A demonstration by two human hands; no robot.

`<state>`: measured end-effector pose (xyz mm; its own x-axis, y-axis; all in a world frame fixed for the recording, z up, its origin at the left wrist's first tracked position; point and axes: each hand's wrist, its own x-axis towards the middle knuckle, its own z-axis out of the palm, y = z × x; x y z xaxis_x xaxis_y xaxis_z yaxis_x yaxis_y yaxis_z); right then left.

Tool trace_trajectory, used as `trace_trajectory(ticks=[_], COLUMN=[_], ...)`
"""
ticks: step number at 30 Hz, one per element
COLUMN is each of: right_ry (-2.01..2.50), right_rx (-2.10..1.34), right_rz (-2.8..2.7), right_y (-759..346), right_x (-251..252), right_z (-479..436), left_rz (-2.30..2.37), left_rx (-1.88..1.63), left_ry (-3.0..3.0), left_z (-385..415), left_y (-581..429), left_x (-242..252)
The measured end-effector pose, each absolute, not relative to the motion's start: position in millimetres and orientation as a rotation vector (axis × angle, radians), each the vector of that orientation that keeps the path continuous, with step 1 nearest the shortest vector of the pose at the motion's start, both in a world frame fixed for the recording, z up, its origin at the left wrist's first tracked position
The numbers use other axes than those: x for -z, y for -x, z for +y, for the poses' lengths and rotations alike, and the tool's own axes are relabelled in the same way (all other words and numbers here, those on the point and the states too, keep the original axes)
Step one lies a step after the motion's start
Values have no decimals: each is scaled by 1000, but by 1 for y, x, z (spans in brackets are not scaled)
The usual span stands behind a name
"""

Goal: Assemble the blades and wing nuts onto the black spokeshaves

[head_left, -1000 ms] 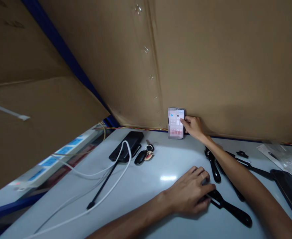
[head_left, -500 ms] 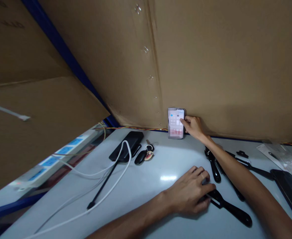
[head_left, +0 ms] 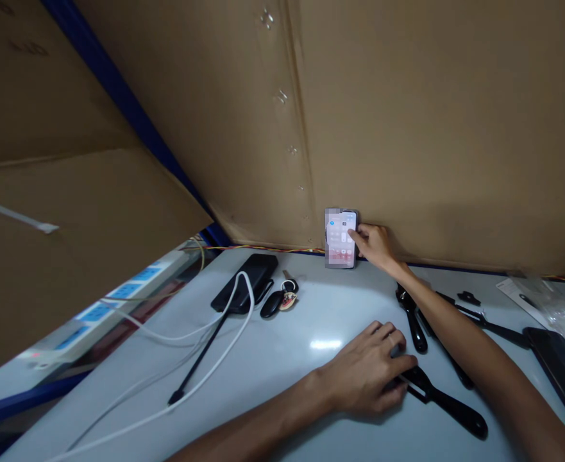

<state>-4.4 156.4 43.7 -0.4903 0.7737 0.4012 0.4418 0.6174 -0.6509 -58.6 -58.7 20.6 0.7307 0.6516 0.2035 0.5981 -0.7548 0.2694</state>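
Note:
A lit phone (head_left: 342,247) stands upright against the cardboard at the back of the table. My right hand (head_left: 376,245) is at its right edge, one digit on the screen and the other fingers curled in beside the edge. Lower down, my left hand (head_left: 373,369) rests on the table, its fingers bent round the head of a black-handled tool (head_left: 455,410). That head has a slot and is mostly covered by the hand. More black-handled tools, one of them (head_left: 414,324) just left of my right forearm, lie partly beneath that arm.
On the left are a black power bank (head_left: 251,279), white cables (head_left: 215,375), keys (head_left: 282,298) and a power strip (head_left: 113,301). To the right lie a dark phone-like slab (head_left: 561,366) and clear plastic packaging (head_left: 558,305). Cardboard walls (head_left: 431,115) rise behind.

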Motion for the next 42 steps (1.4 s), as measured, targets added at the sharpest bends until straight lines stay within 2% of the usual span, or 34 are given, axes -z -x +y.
trace_trajectory(ticks=[42], right_ry=[959], right_rx=[-604], right_rz=[-2160], right_y=[4], right_x=[-46], right_z=[155], left_rz=[991], left_rx=[-455], left_ry=[-2743], left_z=[-59], left_y=[59], left_x=[-21])
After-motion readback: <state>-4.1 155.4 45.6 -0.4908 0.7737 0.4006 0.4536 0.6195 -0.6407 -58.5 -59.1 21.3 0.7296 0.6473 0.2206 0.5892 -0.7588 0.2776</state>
